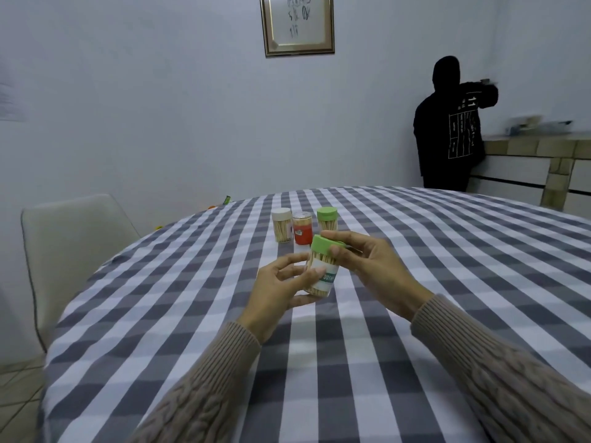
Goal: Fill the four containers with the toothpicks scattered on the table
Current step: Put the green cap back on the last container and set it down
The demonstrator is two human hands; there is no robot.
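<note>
Checked tablecloth (351, 362) beneath tilted, green-capped, toothpick-packed container (320, 271).

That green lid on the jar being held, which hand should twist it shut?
Probably the right hand: its fingers already pinch the green plastic lid, while the left hand grips the clear, toothpick-filled jar to steady it, tilted above the checked tablecloth.

- A jar (320, 274) sits tilted between both hands above the table (415, 314): the left hand (281, 290) at its body, the right hand (364, 263) at its lid (324, 245).
- Behind it stand three more jars in a row (close together): left jar (282, 226), middle jar (303, 227), right jar (327, 219).
- A chair (73, 251) stands left of the table.
- A person (447, 129) stands far behind, to the right, beside a counter (537, 145).
</note>
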